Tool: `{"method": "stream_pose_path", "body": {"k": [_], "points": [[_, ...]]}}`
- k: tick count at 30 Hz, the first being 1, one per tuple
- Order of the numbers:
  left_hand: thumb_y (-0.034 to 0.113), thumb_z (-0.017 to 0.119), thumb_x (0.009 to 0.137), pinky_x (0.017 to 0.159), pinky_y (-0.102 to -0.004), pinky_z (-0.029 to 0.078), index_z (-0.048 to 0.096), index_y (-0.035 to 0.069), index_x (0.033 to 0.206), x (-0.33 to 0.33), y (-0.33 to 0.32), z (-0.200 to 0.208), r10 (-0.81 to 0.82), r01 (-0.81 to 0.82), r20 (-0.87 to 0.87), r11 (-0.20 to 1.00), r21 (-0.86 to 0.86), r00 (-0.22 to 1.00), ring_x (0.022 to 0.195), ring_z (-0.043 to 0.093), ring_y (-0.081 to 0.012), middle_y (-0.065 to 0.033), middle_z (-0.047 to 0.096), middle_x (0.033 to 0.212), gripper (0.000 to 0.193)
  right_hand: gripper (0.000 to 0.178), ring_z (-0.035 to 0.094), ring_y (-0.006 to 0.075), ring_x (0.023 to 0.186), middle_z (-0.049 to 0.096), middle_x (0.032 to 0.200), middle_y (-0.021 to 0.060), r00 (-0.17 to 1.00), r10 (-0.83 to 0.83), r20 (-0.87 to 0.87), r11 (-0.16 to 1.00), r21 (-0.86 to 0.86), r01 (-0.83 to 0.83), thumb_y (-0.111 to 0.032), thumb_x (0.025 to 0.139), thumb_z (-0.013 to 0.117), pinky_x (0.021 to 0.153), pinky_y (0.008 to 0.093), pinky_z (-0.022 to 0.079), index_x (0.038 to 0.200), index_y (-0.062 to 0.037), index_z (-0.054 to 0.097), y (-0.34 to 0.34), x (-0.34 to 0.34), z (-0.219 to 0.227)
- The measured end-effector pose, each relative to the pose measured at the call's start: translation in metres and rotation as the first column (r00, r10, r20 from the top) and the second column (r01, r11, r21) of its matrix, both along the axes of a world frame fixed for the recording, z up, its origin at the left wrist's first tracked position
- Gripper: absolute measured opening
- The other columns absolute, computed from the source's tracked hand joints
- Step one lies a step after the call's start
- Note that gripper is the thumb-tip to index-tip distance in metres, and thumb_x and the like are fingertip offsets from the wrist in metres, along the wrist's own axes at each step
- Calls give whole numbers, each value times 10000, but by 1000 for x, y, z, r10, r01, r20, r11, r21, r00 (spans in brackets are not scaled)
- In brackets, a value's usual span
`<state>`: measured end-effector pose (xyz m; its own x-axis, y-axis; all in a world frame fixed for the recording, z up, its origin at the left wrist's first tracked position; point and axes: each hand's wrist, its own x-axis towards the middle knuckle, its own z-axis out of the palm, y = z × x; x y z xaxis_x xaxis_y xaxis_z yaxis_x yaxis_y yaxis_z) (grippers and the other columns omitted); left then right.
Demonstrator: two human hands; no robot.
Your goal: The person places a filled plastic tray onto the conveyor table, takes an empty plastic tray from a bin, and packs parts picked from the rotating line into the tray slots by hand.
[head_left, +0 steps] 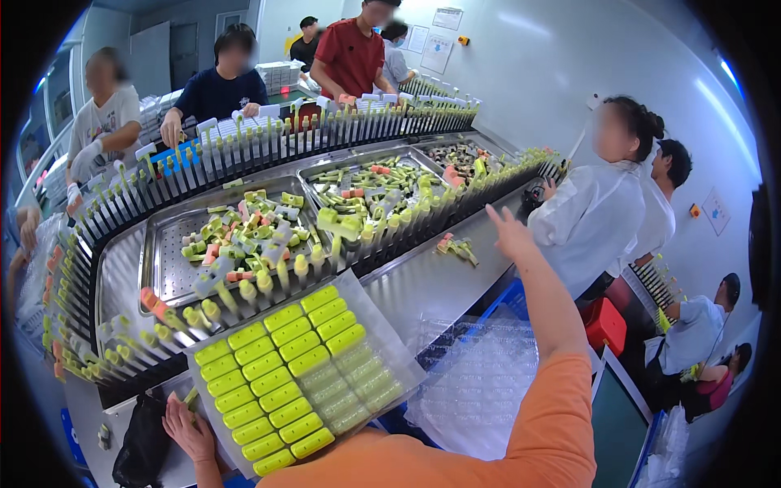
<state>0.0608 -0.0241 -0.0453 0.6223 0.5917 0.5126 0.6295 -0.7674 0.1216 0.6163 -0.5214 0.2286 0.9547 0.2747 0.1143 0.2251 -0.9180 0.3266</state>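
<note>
A clear plastic blister tray [394, 342] leans in front of my body, rows of yellow-green caps [268, 382] in its left and upper pockets; the lower right pockets hold none. Beside its lower left corner, my left hand [189, 431] is partly closed around a slim yellow-green piece [191, 397], next to a black bag [142, 439]. Stretched out over the steel table [431, 285], my right hand [512, 233] is open with fingers apart and nothing seen in it. A small pile of green and pink pieces [458, 248] lies to its left.
Perforated steel trays [167, 252] hold loose green, pink and grey parts, ringed by a rack of upright pieces [264, 282]. Stacked clear blister trays [480, 382] lie at my right above a blue crate [508, 301]. A red bin [604, 325] stands farther right. Several co-workers surround the table.
</note>
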Motion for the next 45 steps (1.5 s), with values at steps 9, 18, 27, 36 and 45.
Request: {"method": "stream_pose_path", "body": {"k": [9, 18, 27, 36, 45], "points": [[205, 530, 846, 1075, -517, 276, 537, -28, 1184, 2, 1, 3, -84, 85, 15, 996, -20, 996, 1251, 437, -405, -225, 506, 1316, 411, 686, 609, 317, 1066, 326, 1505, 126, 980, 73, 187, 997, -14, -72, -78, 873, 526, 825, 443, 539, 1462, -346, 299, 35, 84, 3], [167, 545, 822, 1040, -522, 323, 545, -12, 1162, 2, 4, 3, -93, 97, 61, 993, -68, 994, 1233, 441, -437, -229, 508, 1310, 385, 478, 565, 268, 1140, 405, 1456, 22, 889, 323, 325, 940, -216, -263, -156, 890, 527, 812, 420, 535, 1332, -336, 512, 80, 132, -6], [73, 585, 757, 1018, -511, 363, 565, 16, 1073, 11, -7, 20, -84, 101, 152, 989, -106, 985, 1211, 467, -429, -205, 528, 1287, 321, 462, 643, 342, 1015, 668, 1087, 182, 963, 259, -78, 963, 93, -251, -352, 729, 773, 882, 449, 514, 1056, -40, 677, 115, 169, -11], [56, 604, 743, 1003, -477, 391, 577, 18, 1088, 11, -8, 25, -88, 113, 184, 985, -128, 979, 1196, 480, -418, -201, 537, 1262, 348, 476, 634, 362, 1014, 654, 1088, 206, 954, 273, -119, 962, 39, -271, -307, 751, 766, 851, 458, 515, 1095, -1, 644, 180, 94, 4], [62, 613, 735, 1010, -486, 391, 584, 18, 1083, 11, -4, 25, -68, 86, 163, 991, -107, 984, 1201, 470, -425, -176, 543, 1263, 351, 415, 583, 349, 1088, 600, 1161, 200, 837, 545, 37, 830, 114, -546, -274, 805, 701, 939, 411, 464, 1115, -7, 634, 202, 32, 2]]}}
